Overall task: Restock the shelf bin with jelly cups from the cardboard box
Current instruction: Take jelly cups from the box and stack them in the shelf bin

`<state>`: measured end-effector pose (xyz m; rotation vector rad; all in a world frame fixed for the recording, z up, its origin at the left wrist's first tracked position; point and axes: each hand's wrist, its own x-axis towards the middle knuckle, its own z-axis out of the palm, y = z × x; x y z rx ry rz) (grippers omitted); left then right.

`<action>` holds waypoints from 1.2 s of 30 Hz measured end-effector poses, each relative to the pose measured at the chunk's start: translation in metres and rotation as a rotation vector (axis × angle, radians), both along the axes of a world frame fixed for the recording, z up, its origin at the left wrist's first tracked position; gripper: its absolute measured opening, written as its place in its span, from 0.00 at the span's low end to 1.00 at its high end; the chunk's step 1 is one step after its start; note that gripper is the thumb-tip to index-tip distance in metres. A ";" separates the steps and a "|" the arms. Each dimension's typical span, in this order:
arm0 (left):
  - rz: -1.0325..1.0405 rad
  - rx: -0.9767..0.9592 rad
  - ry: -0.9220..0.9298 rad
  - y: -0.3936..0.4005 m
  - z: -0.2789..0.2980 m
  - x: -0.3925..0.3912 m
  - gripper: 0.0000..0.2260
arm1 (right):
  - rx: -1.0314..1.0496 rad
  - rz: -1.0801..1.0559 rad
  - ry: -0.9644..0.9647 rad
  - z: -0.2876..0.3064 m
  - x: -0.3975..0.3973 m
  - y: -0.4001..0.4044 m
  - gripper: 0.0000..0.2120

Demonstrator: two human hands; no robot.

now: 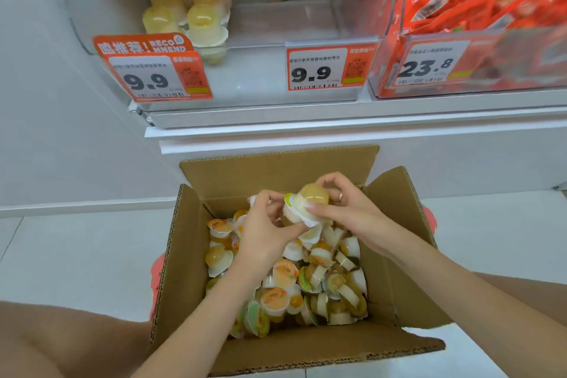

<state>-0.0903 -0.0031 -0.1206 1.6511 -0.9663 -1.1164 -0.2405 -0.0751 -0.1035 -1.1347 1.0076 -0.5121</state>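
- Kneeling posture inferred: bare knees frame the bottom corners of the head view, cardboard box (190,255) on the floor between them, flaps open.
- Box holds a loose heap of jelly cups (294,288), orange, yellow and green lids, lying at all angles; roughly half full by my estimate.
- Left hand (267,224) and right hand (346,212) meet above the far half of the box, both off the heap.
- Held cups (306,204): a small cluster, domed amber end up and away, foil rims toward the left palm. Right thumb and fingertips pinch the dome end; left fingers curl round the white rim end. Exact count in the cluster cannot be told.
- Key relation: the cluster's long axis runs roughly from lower left to upper right, between the two hands; both hands are equally near it, so either could carry it.
- Shelf bin (276,49) stands above and beyond the box, clear-walled, price tag (319,70) reading 9.9 on its front.
- Bin appears nearly empty; a few yellow cups (199,18) stand stacked at its left side.
- Judgement: next move is a lift forward and up over the bin's front lip.
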 end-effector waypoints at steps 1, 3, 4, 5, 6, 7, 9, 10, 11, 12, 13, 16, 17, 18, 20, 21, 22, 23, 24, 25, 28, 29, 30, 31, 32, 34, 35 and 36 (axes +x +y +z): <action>0.011 -0.041 -0.028 0.001 0.019 0.004 0.20 | -0.053 0.013 -0.014 0.017 0.003 0.000 0.16; 0.046 -0.131 -0.058 0.004 0.055 0.011 0.23 | -0.136 0.015 -0.059 0.048 0.010 0.001 0.18; 0.055 -0.178 -0.064 0.004 0.072 0.013 0.25 | -0.170 0.014 -0.086 0.064 0.014 0.001 0.19; 0.052 -0.223 -0.075 0.004 0.088 0.015 0.26 | -0.197 0.009 -0.113 0.079 0.017 0.002 0.20; 0.045 -0.268 -0.093 0.003 0.103 0.016 0.27 | -0.222 0.000 -0.135 0.095 0.020 0.002 0.22; 0.040 -0.314 -0.111 0.002 0.117 0.017 0.28 | -0.247 -0.004 -0.157 0.110 0.022 0.002 0.22; 0.041 -0.399 -0.146 -0.003 0.143 0.018 0.29 | -0.287 0.004 -0.198 0.140 0.023 0.001 0.20; 0.040 -0.433 -0.157 -0.005 0.155 0.018 0.29 | -0.297 0.012 -0.216 0.152 0.023 0.000 0.21; 0.035 -0.465 -0.167 -0.007 0.166 0.018 0.28 | -0.301 0.022 -0.235 0.164 0.022 -0.001 0.21; 0.027 -0.491 -0.180 -0.009 0.175 0.018 0.27 | -0.301 0.033 -0.253 0.173 0.021 -0.002 0.22; 0.019 -0.509 -0.192 -0.012 0.182 0.018 0.27 | -0.295 0.042 -0.265 0.181 0.020 -0.003 0.21; 0.013 -0.539 -0.236 -0.020 0.193 0.019 0.26 | -0.265 0.054 -0.270 0.195 0.017 -0.005 0.17; 0.013 -0.547 -0.256 -0.023 0.192 0.020 0.26 | -0.256 0.056 -0.263 0.195 0.018 -0.007 0.17; 0.011 -0.555 -0.269 -0.024 0.189 0.020 0.25 | -0.250 0.051 -0.251 0.193 0.018 -0.008 0.18; 0.001 -0.562 -0.272 -0.026 0.183 0.022 0.24 | -0.253 0.021 -0.200 0.187 0.022 -0.010 0.22; -0.007 -0.565 -0.277 -0.028 0.180 0.023 0.23 | -0.264 0.005 -0.158 0.185 0.026 -0.013 0.25; -0.015 -0.566 -0.286 -0.032 0.178 0.026 0.23 | -0.275 -0.009 -0.117 0.184 0.029 -0.017 0.27; -0.018 -0.563 -0.295 -0.035 0.177 0.029 0.24 | -0.283 -0.017 -0.088 0.185 0.032 -0.019 0.28; -0.021 -0.566 -0.298 -0.037 0.177 0.033 0.24 | -0.291 -0.012 -0.075 0.187 0.035 -0.023 0.28; -0.026 -0.576 -0.303 -0.039 0.178 0.038 0.25 | -0.305 -0.002 -0.063 0.189 0.038 -0.027 0.26; -0.033 -0.574 -0.381 -0.044 0.178 0.050 0.26 | -0.374 0.023 0.059 0.191 0.051 -0.039 0.20; -0.030 -0.552 -0.399 -0.047 0.177 0.054 0.26 | -0.390 0.024 0.087 0.191 0.058 -0.042 0.20; -0.031 -0.528 -0.409 -0.049 0.177 0.060 0.26 | -0.409 0.023 0.104 0.191 0.065 -0.044 0.20; -0.042 -0.510 -0.414 -0.052 0.178 0.066 0.26 | -0.439 0.017 0.115 0.193 0.072 -0.045 0.21; -0.051 -0.497 -0.424 -0.054 0.181 0.074 0.27 | -0.488 0.004 0.118 0.196 0.079 -0.049 0.23; 0.019 -0.482 -0.445 -0.056 0.191 0.096 0.26 | -0.648 -0.039 0.132 0.206 0.093 -0.069 0.25; 0.118 -0.485 -0.448 -0.055 0.195 0.109 0.23 | -0.759 -0.037 0.180 0.211 0.100 -0.083 0.26; 0.236 -0.491 -0.444 -0.053 0.198 0.122 0.19 | -0.880 0.005 0.256 0.218 0.109 -0.099 0.26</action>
